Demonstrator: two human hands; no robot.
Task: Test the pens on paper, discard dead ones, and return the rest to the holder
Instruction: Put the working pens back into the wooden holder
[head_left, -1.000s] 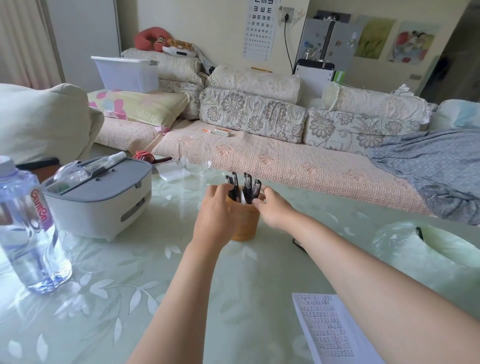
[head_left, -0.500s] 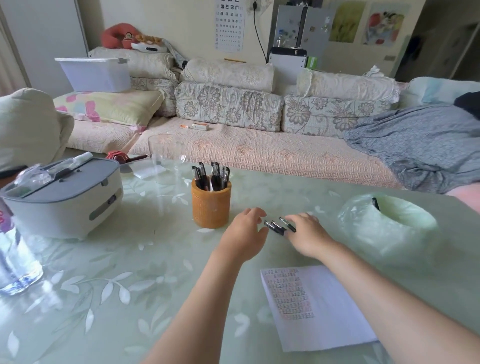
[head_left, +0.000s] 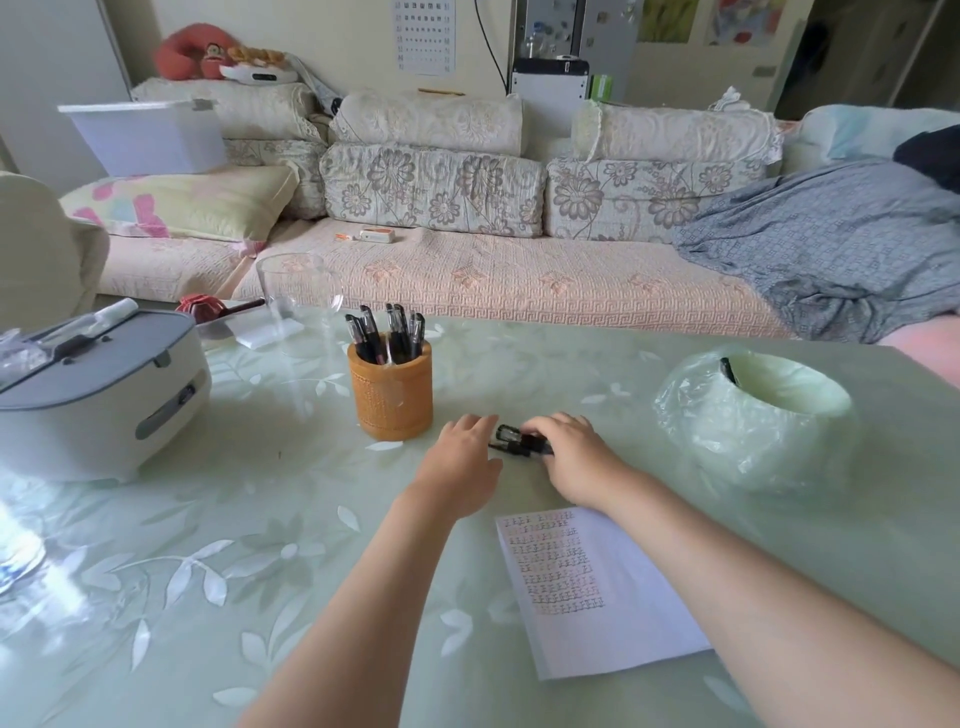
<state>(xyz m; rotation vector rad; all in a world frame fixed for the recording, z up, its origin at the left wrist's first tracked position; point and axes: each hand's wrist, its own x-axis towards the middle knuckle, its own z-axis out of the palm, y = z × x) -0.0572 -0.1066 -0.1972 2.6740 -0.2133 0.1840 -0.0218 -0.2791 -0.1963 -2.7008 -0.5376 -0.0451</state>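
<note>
An orange woven pen holder stands upright on the table with several black pens sticking out. Just right of it, my right hand lies over a small bunch of black pens low against the tabletop, fingers curled on them. My left hand rests beside them, its fingertips touching the bunch's left end. A white sheet of paper with rows of pen marks lies nearer me, under my right forearm's edge.
A bin lined with a clear bag sits at the right, one pen in it. A grey-lidded white box is at the left, a clear glass behind the holder, a bottle at the far left edge.
Both hands left the holder and moved right and nearer with a bunch of pens. They have since lowered the pens to the tabletop.
</note>
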